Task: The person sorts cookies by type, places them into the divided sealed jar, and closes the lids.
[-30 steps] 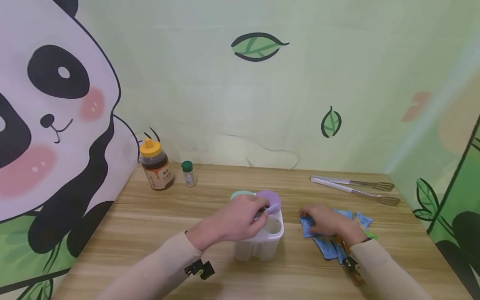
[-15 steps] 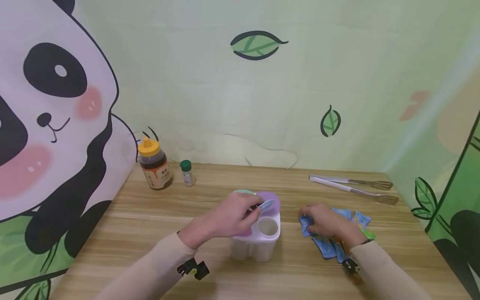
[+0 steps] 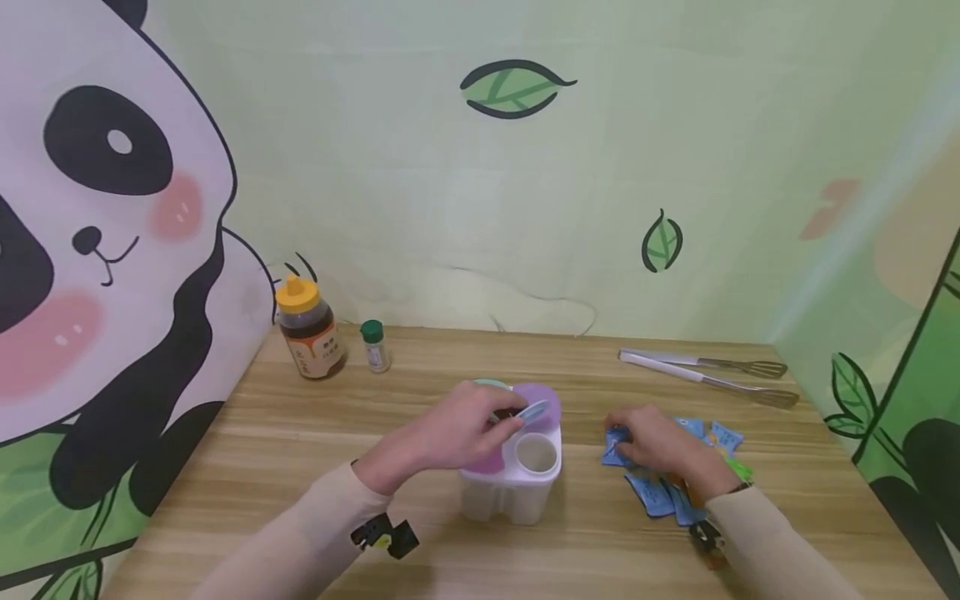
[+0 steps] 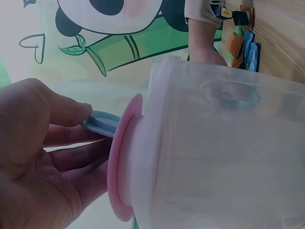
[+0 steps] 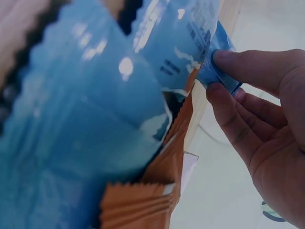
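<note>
A white box (image 3: 517,500) with round openings stands mid-table. Pink (image 3: 486,463), purple (image 3: 546,400) and green lids cover some openings, and the front right opening (image 3: 536,454) is uncovered. Above the box, my left hand (image 3: 472,425) pinches a light blue round lid (image 4: 102,123) between thumb and fingers. My right hand (image 3: 656,442) is at a pile of small wrapped packets, pinching a blue packet (image 5: 217,64) by thumb and fingertips. More blue packets (image 3: 651,493) and an orange packet (image 5: 143,205) lie under and beside that hand.
A yellow-capped bottle of dark syrup (image 3: 311,342) and a small green-capped shaker (image 3: 375,346) stand at the back left. Metal tongs (image 3: 705,375) lie at the back right. A printed panda wall (image 3: 525,208) rises behind the table (image 3: 315,433).
My left hand has drawn slightly left with the light blue lid, baring the front right opening. My right hand has lifted a little at the pile, its fingers on the blue packet.
</note>
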`<state>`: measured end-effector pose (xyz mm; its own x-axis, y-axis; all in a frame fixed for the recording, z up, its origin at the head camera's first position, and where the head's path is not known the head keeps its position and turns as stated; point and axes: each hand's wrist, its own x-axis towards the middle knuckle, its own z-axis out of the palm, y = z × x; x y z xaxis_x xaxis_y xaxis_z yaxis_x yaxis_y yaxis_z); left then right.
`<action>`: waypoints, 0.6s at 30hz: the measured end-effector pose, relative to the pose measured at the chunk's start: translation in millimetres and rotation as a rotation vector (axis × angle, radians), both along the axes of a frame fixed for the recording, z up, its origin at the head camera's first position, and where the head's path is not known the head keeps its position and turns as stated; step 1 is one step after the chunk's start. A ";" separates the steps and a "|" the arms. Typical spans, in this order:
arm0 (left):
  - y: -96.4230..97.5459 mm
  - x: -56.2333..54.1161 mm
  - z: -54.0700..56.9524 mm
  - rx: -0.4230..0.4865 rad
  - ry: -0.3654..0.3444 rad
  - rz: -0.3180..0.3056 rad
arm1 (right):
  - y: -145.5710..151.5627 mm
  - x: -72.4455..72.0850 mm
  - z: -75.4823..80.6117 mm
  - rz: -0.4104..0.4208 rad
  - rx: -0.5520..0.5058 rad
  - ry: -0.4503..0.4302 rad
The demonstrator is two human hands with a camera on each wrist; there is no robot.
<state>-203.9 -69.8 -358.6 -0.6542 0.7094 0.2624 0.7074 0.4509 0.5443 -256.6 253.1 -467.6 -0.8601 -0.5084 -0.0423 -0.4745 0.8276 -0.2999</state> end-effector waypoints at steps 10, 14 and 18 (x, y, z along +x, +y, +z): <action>-0.5 2.1 -2.3 0.003 0.029 0.028 | 0.1 0.4 -0.9 0.011 -0.010 0.027; -1.5 1.3 -3.6 0.020 0.008 0.029 | 0.0 0.1 0.7 0.023 -0.021 0.044; -2.3 0.5 -3.0 0.029 -0.023 0.038 | -0.1 -0.3 2.9 0.028 -0.041 0.079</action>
<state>-203.4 -72.1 -361.6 -0.6865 0.6765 0.2667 0.6771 0.4609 0.5737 -257.0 253.0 -464.6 -0.8454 -0.5320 0.0469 -0.5207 0.8014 -0.2943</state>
